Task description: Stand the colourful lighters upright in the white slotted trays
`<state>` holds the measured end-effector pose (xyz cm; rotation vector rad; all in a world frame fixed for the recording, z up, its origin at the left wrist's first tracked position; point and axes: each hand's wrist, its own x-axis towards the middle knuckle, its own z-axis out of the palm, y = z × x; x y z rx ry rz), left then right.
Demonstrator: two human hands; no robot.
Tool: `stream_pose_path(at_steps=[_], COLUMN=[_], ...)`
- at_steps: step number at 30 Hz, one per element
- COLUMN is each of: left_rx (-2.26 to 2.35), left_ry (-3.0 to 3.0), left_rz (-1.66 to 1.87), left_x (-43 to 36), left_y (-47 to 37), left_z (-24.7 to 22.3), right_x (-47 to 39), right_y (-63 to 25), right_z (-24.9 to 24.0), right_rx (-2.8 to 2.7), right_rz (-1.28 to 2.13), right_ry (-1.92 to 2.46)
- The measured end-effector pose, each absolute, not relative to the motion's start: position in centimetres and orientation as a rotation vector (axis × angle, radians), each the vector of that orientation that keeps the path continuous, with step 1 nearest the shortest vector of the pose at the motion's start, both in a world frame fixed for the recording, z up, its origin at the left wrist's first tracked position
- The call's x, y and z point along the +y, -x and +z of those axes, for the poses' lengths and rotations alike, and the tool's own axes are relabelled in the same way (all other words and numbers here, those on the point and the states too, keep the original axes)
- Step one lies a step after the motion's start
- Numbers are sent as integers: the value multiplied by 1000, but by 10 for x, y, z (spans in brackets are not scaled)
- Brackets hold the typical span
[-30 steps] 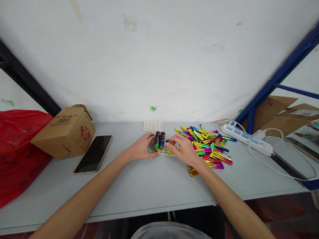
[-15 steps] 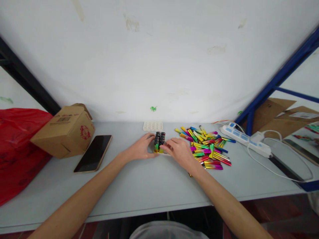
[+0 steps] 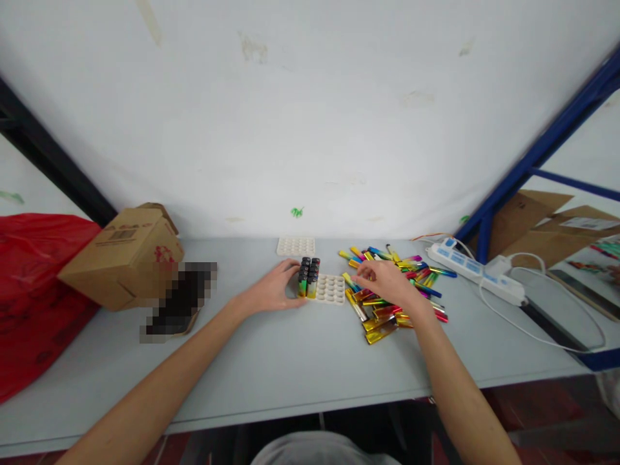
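Note:
Black-topped lighters (image 3: 309,279) stand upright in two close rows at the left end of a white tray (image 3: 331,289) with round cups. My left hand (image 3: 278,287) curves around that end, its thumb at the near edge and its fingers at the far side, steadying it. The tray's cups to the right of the rows are bare. Farther right lies a loose pile of shiny, multicoloured lighters (image 3: 382,323). My right hand (image 3: 385,279) is over the pile's left part, fingers bent and thumb apart, with nothing visible between them.
A second white tray (image 3: 296,246) lies near the wall. On the left are a cardboard box (image 3: 123,258), a dark, pixelated phone (image 3: 181,300) and a red plastic bag (image 3: 39,297). A white power strip (image 3: 477,271) with cables lies right of the pile, by a blue post (image 3: 484,236).
My right hand has moved right, from the standing lighters to the loose pile, uncovering the tray's bare cups. My left hand stays around the tray's left end.

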<state>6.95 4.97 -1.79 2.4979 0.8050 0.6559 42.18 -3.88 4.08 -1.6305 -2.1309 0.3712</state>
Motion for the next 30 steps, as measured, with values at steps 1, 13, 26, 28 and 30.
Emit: stream_pose_path(at_steps=[1,13,26,28,30], left_rx=[804,820,818,811,808], left_ry=[-2498,-2492,-2497,-2496,-2494], left_rz=[658,621,639,650,654], left_x=[50,49,51,51,50], left_y=[-69,-69,-70,-71,-70], left_z=[-18,-18,-19,-18,-17], right_x=[-39,-41,-37,-35,-33], right_y=[-423,-416,-430,-422,-414], right_z=[39,34,41,41,38], right_rx=[-2139,-2107,-2062,-2003,-1957], right_rz=[418,486,450,424,423], right_ry=[1619,1560,1406,1384,1365])
